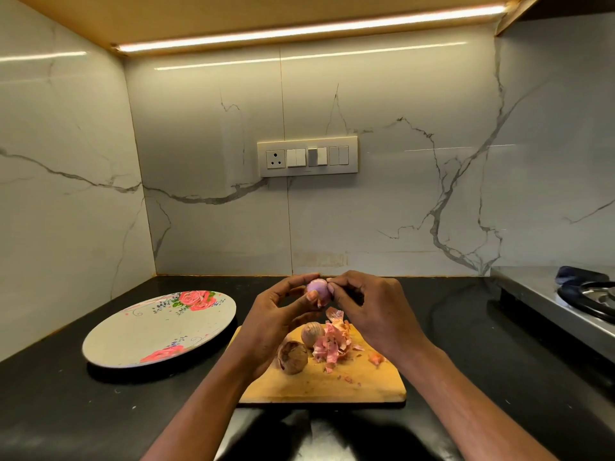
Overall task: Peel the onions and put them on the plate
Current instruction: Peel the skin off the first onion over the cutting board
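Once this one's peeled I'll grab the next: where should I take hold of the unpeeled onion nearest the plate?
Grip the unpeeled onion around its round middle, coming from above and the left. The peel pile and a second onion crowd its right and far sides; its left is open cutting board.

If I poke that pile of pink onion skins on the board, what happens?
The onion skins look thin and curled, so they would probably crumple or scatter. They seem very light. Loose bits already lie across the cutting board, so flakes may break off.

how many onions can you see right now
3. A mostly peeled onion is held between both hands above the cutting board; two unpeeled onions lie on the board beside the peels. More might hide under them.
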The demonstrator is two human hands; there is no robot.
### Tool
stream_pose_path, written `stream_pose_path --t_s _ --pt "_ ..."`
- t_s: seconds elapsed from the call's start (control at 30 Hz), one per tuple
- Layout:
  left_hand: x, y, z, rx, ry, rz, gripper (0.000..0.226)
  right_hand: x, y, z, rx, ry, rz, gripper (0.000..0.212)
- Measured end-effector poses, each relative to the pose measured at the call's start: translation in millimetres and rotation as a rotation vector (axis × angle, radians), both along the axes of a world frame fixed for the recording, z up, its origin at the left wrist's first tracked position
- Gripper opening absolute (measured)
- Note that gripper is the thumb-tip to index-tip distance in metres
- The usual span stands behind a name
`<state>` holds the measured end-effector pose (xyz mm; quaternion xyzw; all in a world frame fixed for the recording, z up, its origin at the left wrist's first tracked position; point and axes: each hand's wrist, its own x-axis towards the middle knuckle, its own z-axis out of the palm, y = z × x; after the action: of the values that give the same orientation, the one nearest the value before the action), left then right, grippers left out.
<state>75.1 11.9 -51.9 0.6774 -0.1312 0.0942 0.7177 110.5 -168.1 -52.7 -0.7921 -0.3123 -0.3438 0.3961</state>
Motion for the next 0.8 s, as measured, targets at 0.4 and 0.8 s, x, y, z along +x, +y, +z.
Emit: stream_pose_path --t_s 0.4,0.8 --pt "-1.5 0.1 2.5 -0.078 0.004 -0.029 0.044 2.6 -1.2 2.0 0.131 0.147 0.109 0.019" --pt "-0.9 -0.5 1.1 -0.022 0.005 0.012 0.045 3.1 2.1 -1.6 0.090 0.034 -0.032 0.014"
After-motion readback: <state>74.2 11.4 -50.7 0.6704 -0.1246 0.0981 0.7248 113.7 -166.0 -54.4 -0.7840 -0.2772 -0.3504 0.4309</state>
